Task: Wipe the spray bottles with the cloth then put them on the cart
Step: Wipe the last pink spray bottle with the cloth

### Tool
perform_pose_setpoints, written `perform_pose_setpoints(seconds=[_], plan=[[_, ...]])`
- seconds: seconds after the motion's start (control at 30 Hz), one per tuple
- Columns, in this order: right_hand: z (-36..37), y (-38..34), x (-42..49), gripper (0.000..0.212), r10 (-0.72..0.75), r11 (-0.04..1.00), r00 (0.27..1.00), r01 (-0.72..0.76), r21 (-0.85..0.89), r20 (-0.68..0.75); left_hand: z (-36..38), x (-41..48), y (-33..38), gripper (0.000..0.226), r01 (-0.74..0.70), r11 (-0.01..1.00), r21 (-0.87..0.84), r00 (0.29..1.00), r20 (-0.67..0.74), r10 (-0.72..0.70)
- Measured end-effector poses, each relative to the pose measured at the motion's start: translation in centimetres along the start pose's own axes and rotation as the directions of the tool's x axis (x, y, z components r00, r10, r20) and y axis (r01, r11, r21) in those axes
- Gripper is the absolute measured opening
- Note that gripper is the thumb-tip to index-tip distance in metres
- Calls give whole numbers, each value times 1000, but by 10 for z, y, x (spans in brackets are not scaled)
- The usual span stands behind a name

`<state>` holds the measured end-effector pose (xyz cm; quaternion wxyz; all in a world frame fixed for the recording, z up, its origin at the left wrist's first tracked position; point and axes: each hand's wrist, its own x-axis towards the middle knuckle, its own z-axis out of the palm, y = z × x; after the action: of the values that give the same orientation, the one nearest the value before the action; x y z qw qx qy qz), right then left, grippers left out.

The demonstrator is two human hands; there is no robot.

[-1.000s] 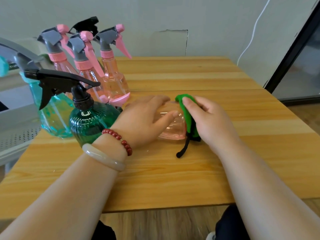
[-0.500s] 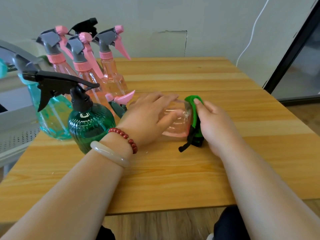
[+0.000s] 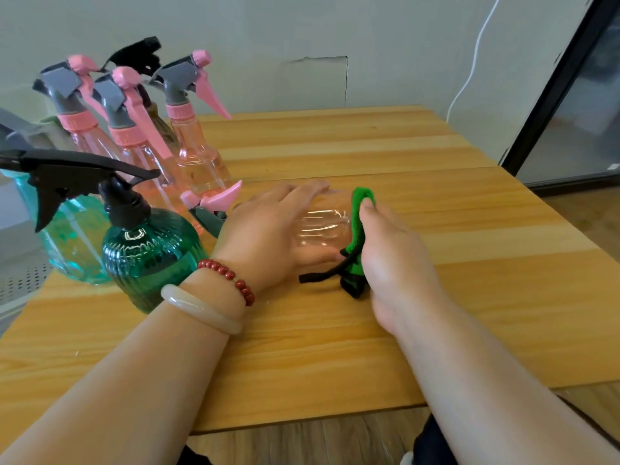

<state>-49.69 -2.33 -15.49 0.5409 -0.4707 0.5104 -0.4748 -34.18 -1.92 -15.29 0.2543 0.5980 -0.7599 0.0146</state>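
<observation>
Head view: my left hand (image 3: 268, 233) grips the lying pink bottle (image 3: 323, 223), my right hand (image 3: 392, 253) pinches the cloth (image 3: 357, 213) against its base; I'd roll it, wiping evenly.

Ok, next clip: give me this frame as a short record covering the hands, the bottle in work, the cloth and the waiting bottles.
holding: left hand grips the pink bottle, which lies on its side on the table
wiping: right hand pinches the green cloth against the bottle's base end
waiting: three upright pink bottles, a green ribbed bottle and a teal bottle, at the table's left
stage: wiping, bottle not yet put away
</observation>
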Motion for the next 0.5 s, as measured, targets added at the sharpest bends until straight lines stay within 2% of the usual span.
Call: perform_pose_setpoints(seconds=[0.17, 0.27, 0.33, 0.4, 0.5], plan=[[-3, -9, 11, 33, 109, 993, 992, -105, -61, 58, 8, -3, -6, 90, -103, 994, -36, 987, -127, 98], [-8, -11, 13, 21, 37, 986, 999, -32, -164, 29, 10, -5, -8, 87, -133, 990, -39, 979, -158, 126], [-12, -14, 12, 24, -12, 987, 1000, 9, -160, -21, 10, -6, -8, 86, -142, 987, -80, 971, -203, 123], [-13, -16, 12, 23, -36, 998, 998, 32, -62, -54, 10, -8, -7, 88, -134, 980, -149, 965, -246, 94], [-7, -20, 9, 23, -19, 984, 997, 6, 177, 70, 9, -7, -3, 92, -147, 978, -146, 954, -282, 101]])
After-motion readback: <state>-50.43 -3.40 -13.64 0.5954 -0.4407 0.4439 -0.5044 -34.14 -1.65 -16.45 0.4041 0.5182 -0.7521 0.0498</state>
